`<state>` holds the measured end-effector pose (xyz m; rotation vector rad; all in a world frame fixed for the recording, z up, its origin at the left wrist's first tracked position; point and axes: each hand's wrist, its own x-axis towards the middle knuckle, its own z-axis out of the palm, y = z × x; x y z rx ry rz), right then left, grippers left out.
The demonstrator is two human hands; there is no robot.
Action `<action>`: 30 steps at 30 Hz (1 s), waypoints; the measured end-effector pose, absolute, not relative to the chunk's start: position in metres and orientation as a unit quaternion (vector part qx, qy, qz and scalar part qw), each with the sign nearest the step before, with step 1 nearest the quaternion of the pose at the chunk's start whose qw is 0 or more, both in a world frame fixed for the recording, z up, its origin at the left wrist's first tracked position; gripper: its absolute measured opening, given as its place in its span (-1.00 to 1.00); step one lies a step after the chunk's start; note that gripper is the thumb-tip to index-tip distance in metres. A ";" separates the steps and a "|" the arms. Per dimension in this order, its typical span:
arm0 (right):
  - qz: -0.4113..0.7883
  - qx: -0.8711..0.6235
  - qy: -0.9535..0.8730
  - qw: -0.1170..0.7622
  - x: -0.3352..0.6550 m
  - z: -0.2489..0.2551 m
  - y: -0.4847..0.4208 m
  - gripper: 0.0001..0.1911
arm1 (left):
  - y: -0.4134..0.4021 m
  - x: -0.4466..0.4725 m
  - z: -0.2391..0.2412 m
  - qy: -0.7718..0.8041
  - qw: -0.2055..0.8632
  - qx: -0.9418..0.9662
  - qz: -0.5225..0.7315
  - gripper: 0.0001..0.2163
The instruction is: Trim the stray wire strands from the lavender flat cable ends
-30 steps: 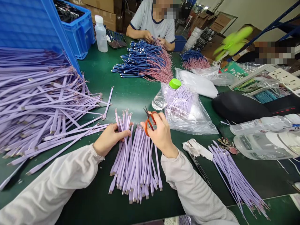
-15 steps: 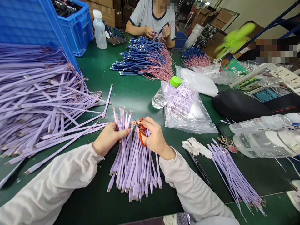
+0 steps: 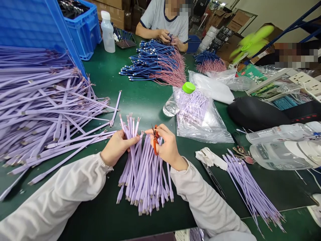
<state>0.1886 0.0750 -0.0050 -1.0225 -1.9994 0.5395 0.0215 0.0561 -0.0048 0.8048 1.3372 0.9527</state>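
A fan of short lilac flat cables (image 3: 142, 170) lies on the green table (image 3: 140, 97) in front of me. My left hand (image 3: 115, 147) is closed on the upper part of the bundle, fingers pinching several cables. My right hand (image 3: 167, 145) grips small orange-handled snips (image 3: 155, 139), their blades pointing up-left at the bare wire ends of the cables. Both sleeves are white.
A big heap of long lilac cables (image 3: 42, 107) fills the left, before blue crates (image 3: 82, 28). Right lie a bagged cable pack (image 3: 200, 117), a green-capped bottle (image 3: 175, 102), more lilac cables (image 3: 250, 187), clear bottles (image 3: 281, 147). A person opposite handles blue cables (image 3: 150, 60).
My right hand with the snips came down from above the bundle to the cable ends beside my left hand. The left hand stayed on the bundle.
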 end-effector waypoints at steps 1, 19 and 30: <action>0.214 -0.405 -0.792 0.404 0.189 -0.006 0.075 -0.82 | 0.056 0.021 -0.005 0.580 0.609 0.348 0.414 -0.66; 0.217 -0.425 -0.772 0.419 0.184 0.000 0.078 -0.75 | 0.054 0.025 -0.006 0.563 0.605 0.369 0.426 -0.63; 0.199 -0.421 -0.782 0.415 0.184 -0.004 0.076 -0.77 | 0.055 0.025 -0.007 0.570 0.600 0.350 0.440 -0.64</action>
